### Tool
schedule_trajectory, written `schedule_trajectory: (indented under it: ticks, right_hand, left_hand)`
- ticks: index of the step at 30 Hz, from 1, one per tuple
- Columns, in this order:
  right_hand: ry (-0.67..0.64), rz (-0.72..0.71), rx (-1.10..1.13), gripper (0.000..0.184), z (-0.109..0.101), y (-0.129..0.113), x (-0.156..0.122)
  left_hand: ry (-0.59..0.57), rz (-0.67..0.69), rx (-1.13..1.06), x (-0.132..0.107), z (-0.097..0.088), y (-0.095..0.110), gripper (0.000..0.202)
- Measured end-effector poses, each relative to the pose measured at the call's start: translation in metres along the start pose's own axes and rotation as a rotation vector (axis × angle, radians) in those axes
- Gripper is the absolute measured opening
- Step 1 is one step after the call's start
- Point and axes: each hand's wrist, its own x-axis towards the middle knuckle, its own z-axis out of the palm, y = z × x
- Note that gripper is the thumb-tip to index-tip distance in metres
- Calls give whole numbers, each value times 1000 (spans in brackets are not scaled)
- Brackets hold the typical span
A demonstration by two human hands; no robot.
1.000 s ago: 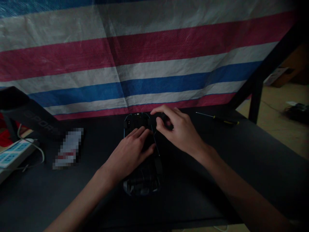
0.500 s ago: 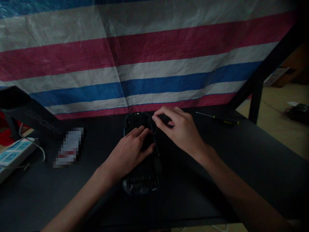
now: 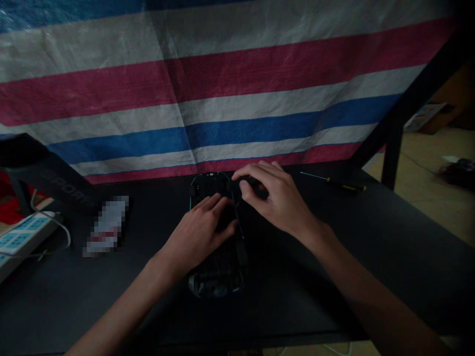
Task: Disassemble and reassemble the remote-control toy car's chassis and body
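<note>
A dark toy car (image 3: 217, 282) lies lengthwise before me on the black table, its underside apparently up. Across its middle rests my left hand (image 3: 208, 225), fingers bent over the body and thumb by the right edge, holding it. My right hand (image 3: 272, 193) is just beyond the car's far right corner. Its curled fingers are around a small dark piece (image 3: 260, 189) whose kind I cannot make out. The index finger and thumb tips are slightly apart. Poor light hides most details of the car.
A screwdriver (image 3: 347, 186) lies at the back right. On the left are a white power strip (image 3: 27, 232) with a cable, a dark box-like item (image 3: 63, 178) with lettering and a blurred packet (image 3: 109, 225). Behind the black table (image 3: 297, 311) hangs a striped sheet (image 3: 241, 133).
My right index finger and thumb have parted a little, and that hand has shifted slightly. The left hand and the toy car stay in place.
</note>
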Motion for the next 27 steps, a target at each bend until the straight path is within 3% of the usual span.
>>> schedule_trajectory:
  ticks: [10,14,18,20,23,27]
  right_hand:
    - [17,38,-28,9,3,-4,-1]
    - [17,3,-6,19,5,-6,-1]
    - [73,104,-22,10,11,-7,-3]
    - [97,80,16,7,13,-5,-3]
    - [91,0,111,19,11,1,-3]
    - [-10,-37,227,21,5,11,-1]
  left_hand:
    - [-12,-9,-10,2,-2,3,36]
    - [2,-12,13,1,-1,4,37]
    - [2,-23,1,1,-2,6,34]
    - [4,-32,0,2,-2,7,34]
    - [4,-41,5,2,-3,8,34]
    - [9,-50,31,1,-2,7,31]
